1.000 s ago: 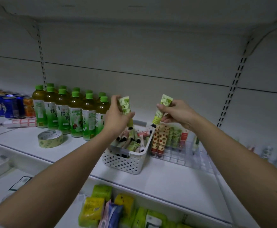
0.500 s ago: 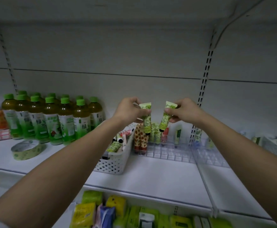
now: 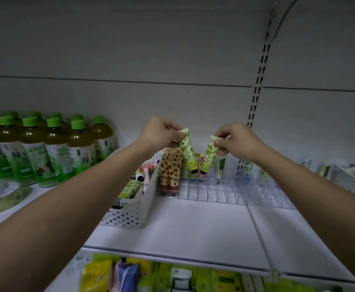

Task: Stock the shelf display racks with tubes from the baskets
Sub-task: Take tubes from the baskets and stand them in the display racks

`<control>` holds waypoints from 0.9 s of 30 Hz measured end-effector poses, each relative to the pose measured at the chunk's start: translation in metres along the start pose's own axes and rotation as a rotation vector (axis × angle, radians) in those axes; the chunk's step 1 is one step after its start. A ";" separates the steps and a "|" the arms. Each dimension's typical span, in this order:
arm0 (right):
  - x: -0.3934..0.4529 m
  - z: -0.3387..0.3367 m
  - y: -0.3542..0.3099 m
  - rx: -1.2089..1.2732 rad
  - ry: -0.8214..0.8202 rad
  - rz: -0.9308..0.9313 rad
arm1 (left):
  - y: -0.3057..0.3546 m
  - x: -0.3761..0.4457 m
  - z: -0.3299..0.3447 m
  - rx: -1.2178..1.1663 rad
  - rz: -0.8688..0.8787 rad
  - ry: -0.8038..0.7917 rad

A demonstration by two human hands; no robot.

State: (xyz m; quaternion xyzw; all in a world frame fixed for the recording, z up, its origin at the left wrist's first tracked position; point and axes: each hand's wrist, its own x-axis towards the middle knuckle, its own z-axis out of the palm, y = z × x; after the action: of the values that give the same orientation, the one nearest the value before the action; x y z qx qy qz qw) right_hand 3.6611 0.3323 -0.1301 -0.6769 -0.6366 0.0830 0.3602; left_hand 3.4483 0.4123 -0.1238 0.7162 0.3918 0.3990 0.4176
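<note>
My left hand [image 3: 161, 132] pinches the flat end of a green leaf-patterned tube [image 3: 187, 149] that hangs cap down. My right hand [image 3: 236, 140] pinches a second green tube [image 3: 208, 157] the same way. Both tubes hover just above the back rows of the clear grid display rack [image 3: 210, 191]. Orange spotted tubes [image 3: 170, 169] and a few green ones stand in the rack. The white perforated basket [image 3: 134, 211] left of the rack holds several mixed tubes.
Green tea bottles [image 3: 52, 148] stand in rows at the left, with a roll of tape [image 3: 1, 194] in front. A second clear rack [image 3: 265, 190] and another white basket [image 3: 349, 182] sit to the right. Packaged goods [image 3: 130, 275] fill the shelf below.
Both hands have carried their tubes from above the basket rightwards and lowered them over the rack. The tubes have turned from tilted to hanging cap down.
</note>
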 end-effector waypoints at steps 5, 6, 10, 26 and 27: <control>0.013 0.009 0.012 -0.030 0.011 0.006 | -0.003 0.020 0.008 0.138 0.010 -0.022; 0.015 0.011 0.014 -0.034 0.008 0.006 | -0.004 0.024 0.009 0.164 0.016 -0.028; 0.022 0.016 0.015 -0.039 -0.017 -0.020 | -0.008 0.036 0.014 0.344 0.096 -0.035; 0.043 0.030 0.032 0.039 -0.052 -0.032 | -0.031 0.060 0.036 0.711 0.239 -0.023; 0.044 0.031 0.032 0.043 -0.056 -0.034 | -0.032 0.060 0.037 0.724 0.230 -0.027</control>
State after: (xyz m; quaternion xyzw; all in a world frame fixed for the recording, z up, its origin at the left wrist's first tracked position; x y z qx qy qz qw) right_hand 3.6772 0.3868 -0.1563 -0.6556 -0.6558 0.1092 0.3581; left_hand 3.4968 0.4669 -0.1504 0.8619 0.4190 0.2694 0.0952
